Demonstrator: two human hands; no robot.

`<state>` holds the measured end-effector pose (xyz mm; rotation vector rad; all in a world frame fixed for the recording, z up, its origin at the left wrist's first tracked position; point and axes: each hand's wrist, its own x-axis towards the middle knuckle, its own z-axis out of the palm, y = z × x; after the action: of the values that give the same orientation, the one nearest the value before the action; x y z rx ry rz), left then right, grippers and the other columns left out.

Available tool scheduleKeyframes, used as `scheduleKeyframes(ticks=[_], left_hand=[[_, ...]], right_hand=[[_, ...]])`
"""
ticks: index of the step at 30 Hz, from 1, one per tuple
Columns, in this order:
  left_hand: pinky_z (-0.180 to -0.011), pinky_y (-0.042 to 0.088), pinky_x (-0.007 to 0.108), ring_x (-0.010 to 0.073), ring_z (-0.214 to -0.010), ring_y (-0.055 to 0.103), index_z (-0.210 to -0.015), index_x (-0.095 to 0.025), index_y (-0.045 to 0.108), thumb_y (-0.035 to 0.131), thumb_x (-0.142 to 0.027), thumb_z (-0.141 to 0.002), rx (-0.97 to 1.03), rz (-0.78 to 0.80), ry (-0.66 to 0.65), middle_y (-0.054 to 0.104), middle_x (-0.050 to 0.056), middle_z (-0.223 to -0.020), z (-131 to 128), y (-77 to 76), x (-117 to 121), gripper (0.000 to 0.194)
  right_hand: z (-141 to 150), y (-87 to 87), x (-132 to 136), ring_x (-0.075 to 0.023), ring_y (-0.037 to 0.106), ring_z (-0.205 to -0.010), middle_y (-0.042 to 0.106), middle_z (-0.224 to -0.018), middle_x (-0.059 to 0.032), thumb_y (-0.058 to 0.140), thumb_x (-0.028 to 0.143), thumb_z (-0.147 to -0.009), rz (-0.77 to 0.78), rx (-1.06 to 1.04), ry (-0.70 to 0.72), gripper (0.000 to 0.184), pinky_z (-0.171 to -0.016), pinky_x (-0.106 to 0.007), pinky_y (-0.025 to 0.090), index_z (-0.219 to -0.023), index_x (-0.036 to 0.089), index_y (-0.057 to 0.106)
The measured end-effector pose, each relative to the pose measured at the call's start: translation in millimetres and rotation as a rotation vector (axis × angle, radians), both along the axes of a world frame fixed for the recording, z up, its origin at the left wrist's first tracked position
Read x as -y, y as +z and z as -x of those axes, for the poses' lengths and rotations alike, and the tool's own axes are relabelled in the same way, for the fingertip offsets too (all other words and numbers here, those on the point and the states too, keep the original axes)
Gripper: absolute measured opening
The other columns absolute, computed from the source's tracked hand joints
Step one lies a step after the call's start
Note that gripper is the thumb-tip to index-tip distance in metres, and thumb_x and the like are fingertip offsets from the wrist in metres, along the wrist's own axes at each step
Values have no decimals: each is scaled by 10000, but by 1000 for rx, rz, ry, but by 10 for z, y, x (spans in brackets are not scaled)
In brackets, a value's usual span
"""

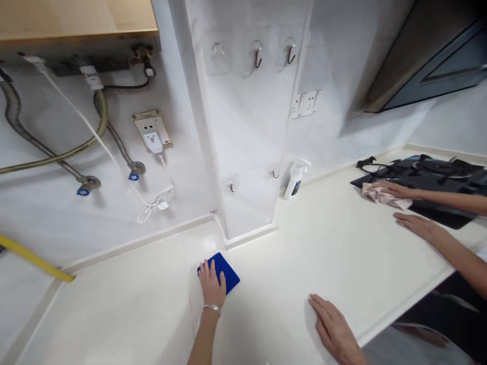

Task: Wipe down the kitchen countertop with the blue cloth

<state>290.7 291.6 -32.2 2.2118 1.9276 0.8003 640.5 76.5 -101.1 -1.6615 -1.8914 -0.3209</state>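
Observation:
My left hand (211, 284), with a silver bracelet at the wrist, presses down on a folded blue cloth (229, 271) lying on the cream countertop (129, 309). The cloth sits close to the wall corner and shows around my fingers. My right hand (333, 324) rests flat on the bare counter near its front edge, fingers spread, holding nothing. Off to the right, a co-worker's hand (395, 189) lies on a crumpled pink cloth (382, 196), beside a black gas hob (443, 175). That person's other hand (418, 225) rests flat on the counter.
A white spray bottle (296, 180) stands against the wall pillar. Above the counter are braided gas hoses (114, 137), a wall socket (152, 133) with a white plug and cable, and several metal hooks (257, 53). A range hood (429, 56) overhangs the hob.

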Motion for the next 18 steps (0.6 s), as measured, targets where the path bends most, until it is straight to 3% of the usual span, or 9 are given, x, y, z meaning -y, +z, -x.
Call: scheduleKeyframes(ticks=[4,8,15,18], left_hand=[[-1194,212,646,427,-1463,260,-1420,-43,460,433,-369,-920,-161,17,93,361,295,-1527,-322,-181,-70,597],[-1196,228,630,415,-1471,248,-1469,-94,392,435,-413,-924,-267,-117,12,311,270,-1564,-221,-348,-129,633],[-1204,293,548,307,-1480,282,-1483,-194,381,359,-389,-961,-327,-92,-250,343,162,-1581,111,-236,-797,558],[-1207,293,536,287,-1479,291,-1487,-211,372,339,-359,-964,-327,-57,-268,342,143,-1584,119,-193,-1097,544]], right_hand=[[-43,-125,35,-262,498,-1316,487,-1474,-80,408,208,-950,16,24,-57,586,-1103,-484,432,-1526,236,306],[25,-166,33,-267,464,-1347,443,-1509,-73,403,217,-953,62,11,-114,584,-1127,-499,410,-1527,234,298],[5,-116,49,-274,516,-1300,475,-1485,-65,421,226,-935,59,36,-126,592,-1032,-466,512,-1519,245,327],[-17,-82,44,-282,564,-1248,519,-1446,-76,437,232,-917,36,77,-120,600,-973,-452,555,-1510,239,350]])
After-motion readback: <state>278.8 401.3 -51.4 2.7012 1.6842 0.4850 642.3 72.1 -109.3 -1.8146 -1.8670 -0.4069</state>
